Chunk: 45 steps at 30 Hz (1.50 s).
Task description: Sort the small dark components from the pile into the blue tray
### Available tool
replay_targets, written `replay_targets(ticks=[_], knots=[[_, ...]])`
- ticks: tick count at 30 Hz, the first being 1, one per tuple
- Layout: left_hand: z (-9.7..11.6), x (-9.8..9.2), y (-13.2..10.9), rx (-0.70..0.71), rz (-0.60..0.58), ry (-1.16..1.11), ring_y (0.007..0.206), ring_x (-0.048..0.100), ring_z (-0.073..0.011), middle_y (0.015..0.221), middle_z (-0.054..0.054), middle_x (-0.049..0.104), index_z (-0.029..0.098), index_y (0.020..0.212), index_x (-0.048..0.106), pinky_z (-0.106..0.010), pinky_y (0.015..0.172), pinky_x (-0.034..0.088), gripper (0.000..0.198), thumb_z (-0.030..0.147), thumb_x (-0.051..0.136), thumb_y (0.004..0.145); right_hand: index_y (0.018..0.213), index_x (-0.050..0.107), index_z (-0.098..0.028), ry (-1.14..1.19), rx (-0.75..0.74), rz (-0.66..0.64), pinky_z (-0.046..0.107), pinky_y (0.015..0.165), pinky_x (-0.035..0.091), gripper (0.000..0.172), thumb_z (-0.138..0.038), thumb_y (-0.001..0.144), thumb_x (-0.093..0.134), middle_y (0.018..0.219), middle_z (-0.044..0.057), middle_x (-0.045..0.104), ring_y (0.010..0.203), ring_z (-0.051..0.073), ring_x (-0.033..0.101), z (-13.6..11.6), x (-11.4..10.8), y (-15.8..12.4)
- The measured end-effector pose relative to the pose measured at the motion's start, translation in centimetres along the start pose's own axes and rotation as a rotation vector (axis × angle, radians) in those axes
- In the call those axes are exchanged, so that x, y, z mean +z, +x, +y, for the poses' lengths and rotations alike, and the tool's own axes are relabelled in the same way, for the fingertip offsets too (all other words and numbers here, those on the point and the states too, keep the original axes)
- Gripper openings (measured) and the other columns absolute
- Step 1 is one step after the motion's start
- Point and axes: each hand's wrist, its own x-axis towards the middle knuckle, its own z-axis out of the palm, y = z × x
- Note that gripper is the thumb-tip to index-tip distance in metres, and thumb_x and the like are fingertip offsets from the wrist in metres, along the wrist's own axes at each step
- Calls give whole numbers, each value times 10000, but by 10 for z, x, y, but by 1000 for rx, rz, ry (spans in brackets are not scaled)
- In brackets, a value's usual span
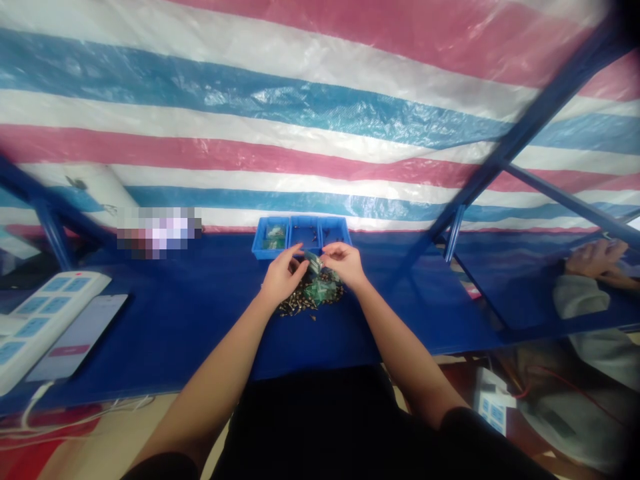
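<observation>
My left hand [283, 277] is curled, with its thumb and fingertips at the left edge of a small clear plastic bag [314, 262]. On the other side, my right hand [346, 264] pinches at the bag's right edge; whether a small part is also between those fingers is too small to tell. Directly below lies a pile of small brass-coloured and dark metal parts, like screws [299, 301]. Several greenish clear bags [323, 291] rest on the pile. Just behind my hands stands a blue three-section bin [274, 254], with green-tinted bags in its left section and a few small dark pieces in the others.
A white power strip [60, 297] and a plugged-in phone [80, 340] lie at the left of the blue table [200, 327]. Blue frame posts [455, 233] rise at the right, before a striped sheet [300, 120]. Another person's hands [597, 259] are at the far right.
</observation>
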Motion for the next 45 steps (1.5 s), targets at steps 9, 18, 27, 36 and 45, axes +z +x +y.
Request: replay_targets(ticks=[9, 18, 27, 36, 45], knots=[[-3, -1, 4, -182, 41, -290, 662, 616, -145, 764, -26, 686, 172, 895, 678, -261, 635, 492, 294, 438, 700, 771, 876, 667, -193, 115, 9, 0, 313, 653, 560, 329, -394, 645, 785, 739, 11, 699, 628, 146, 649, 1, -2, 3], [-6, 2, 6, -299, 166, -438, 504, 545, -95, 686, -2, 668, 172, 862, 670, -217, 483, 444, 311, 428, 759, 710, 816, 718, -162, -22, 155, -161, 290, 586, 527, 375, -448, 594, 814, 728, 35, 712, 587, 146, 621, 3, 4, 0], [-1, 1, 7, -332, 99, -483, 597, 648, -157, 706, -47, 704, 148, 907, 696, -238, 515, 467, 367, 466, 741, 731, 773, 737, -168, -23, 120, -56, 277, 557, 503, 350, -471, 610, 799, 663, 32, 701, 577, 151, 614, 9, 4, 1], [-6, 2, 7, -328, 119, -438, 544, 627, -149, 636, -32, 685, 151, 873, 693, -248, 510, 486, 349, 468, 735, 734, 808, 746, -173, -25, 129, -51, 267, 561, 495, 346, -469, 632, 785, 664, 21, 695, 578, 142, 608, 6, 3, 1], [-6, 2, 8, -334, 125, -450, 551, 615, -140, 624, -23, 669, 142, 895, 693, -252, 529, 498, 364, 455, 754, 719, 809, 743, -158, -23, 131, -26, 264, 552, 479, 349, -457, 635, 789, 642, 19, 686, 551, 132, 586, 6, 4, 1]])
